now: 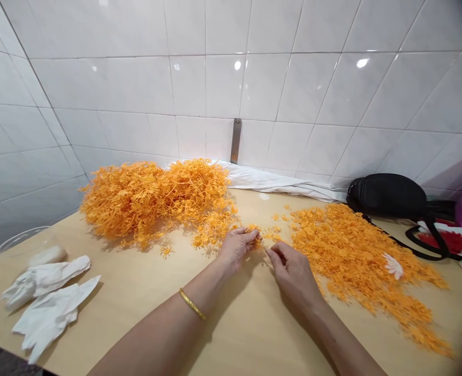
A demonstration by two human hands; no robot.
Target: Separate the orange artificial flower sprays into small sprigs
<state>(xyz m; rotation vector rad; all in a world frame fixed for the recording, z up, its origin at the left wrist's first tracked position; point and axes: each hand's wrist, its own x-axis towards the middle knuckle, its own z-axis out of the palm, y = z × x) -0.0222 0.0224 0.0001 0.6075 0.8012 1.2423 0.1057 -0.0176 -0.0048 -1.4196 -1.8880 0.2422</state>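
Between the two orange piles, my left hand (237, 246) is closed on a small orange plastic flower piece (253, 230). Just to its right, my right hand (289, 263) is pinched at a thin orange stem by that piece; its fingertips hide most of what they grip. A tall, tangled heap of orange plastic flower sprays (145, 201) stands on the left, its edge reaching my left hand. Beside my right hand spreads a flatter pile of loose orange flower pieces (344, 245), with a white petal piece (393, 265) lying on it.
White gloves (54, 308) and a clear plastic container (25, 243) lie at the table's left. A black bag (388, 194) with a strap sits at the back right, near a red and white flower (450, 241). White cloth (278, 183) runs along the tiled wall.
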